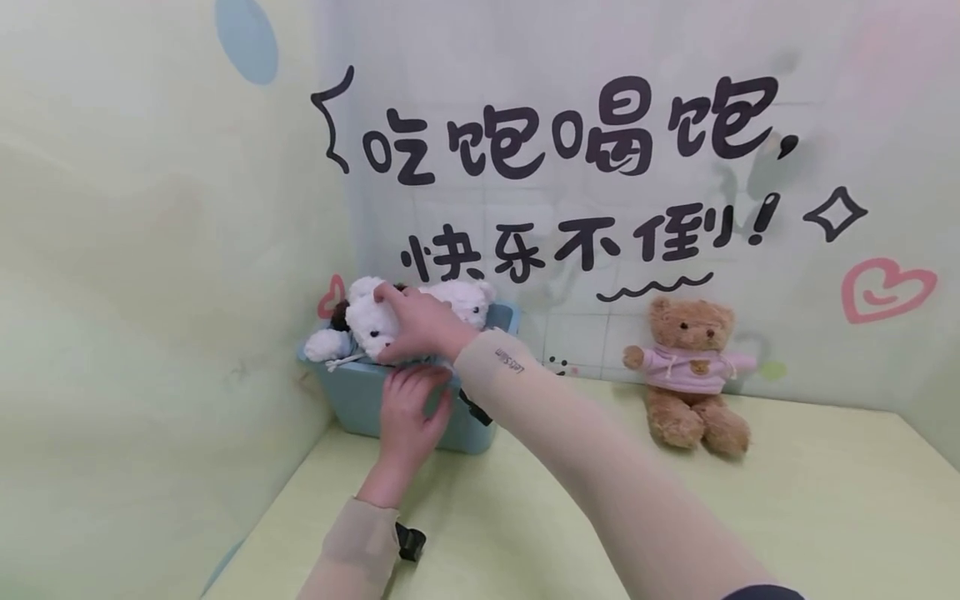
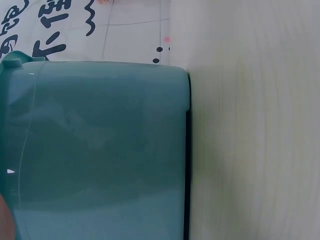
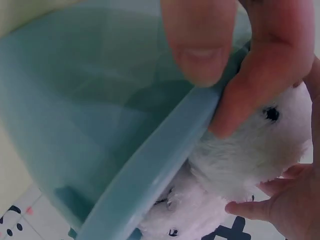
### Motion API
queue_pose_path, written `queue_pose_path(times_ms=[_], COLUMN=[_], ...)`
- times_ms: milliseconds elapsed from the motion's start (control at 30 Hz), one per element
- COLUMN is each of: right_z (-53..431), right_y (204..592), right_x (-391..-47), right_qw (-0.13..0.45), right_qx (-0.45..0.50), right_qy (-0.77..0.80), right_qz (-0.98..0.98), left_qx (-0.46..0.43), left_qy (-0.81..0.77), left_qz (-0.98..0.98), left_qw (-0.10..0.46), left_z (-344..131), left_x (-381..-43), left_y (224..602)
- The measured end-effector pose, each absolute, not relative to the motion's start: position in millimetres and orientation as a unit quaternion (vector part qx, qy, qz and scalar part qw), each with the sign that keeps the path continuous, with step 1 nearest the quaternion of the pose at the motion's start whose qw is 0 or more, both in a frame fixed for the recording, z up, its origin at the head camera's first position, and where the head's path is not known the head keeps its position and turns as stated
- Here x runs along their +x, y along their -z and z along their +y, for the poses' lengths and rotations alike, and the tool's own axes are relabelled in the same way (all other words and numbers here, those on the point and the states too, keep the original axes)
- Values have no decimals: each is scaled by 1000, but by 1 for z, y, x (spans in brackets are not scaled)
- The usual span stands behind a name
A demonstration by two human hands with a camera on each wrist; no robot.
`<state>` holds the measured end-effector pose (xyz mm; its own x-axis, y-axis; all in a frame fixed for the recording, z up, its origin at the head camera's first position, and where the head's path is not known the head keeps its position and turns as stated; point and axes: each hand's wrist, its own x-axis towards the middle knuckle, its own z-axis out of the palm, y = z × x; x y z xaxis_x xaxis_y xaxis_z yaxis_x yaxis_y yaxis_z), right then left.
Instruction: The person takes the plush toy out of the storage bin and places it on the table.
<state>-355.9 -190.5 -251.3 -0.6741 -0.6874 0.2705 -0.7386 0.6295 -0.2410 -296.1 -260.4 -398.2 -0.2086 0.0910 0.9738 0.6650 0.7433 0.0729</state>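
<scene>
The left hand (image 1: 414, 410) grips the blue plastic bin (image 1: 356, 404) at its front rim. Just above, the right hand (image 1: 426, 322) clasps a white plush animal (image 1: 366, 318) at the bin's top; a pink-hoodied teddy bear (image 1: 688, 375) sits well apart.

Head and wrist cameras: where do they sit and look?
Head: on the head, facing forward and down at the bin; left hand, right hand, sleeves show.
Left wrist: on that wrist, facing the bin's wall; a sliver of hand shows.
Right wrist: on that wrist, facing rim and white toys; both hands partly show.
Head and right wrist share the toys.
</scene>
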Motion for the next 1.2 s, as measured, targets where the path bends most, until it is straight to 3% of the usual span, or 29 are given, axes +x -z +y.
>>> queue_pose_path(times_ms=[633,900,1200], right_z=[-171,-136,-103], right_y=[211,168,146], right_x=[-351,-355,-358], right_qw=[149,174,168], right_qx=[407,400,393], right_qy=[-128,-137,-164], right_qz=[-892,-889,-889], left_qx=[-248,-245,-249], left_qy=[248,250,249], left_qz=[-748,-745,-744], left_qw=[564,568,568], left_z=[-256,-254,-253], left_x=[-295,-297,-296], left_y=[396,397,400])
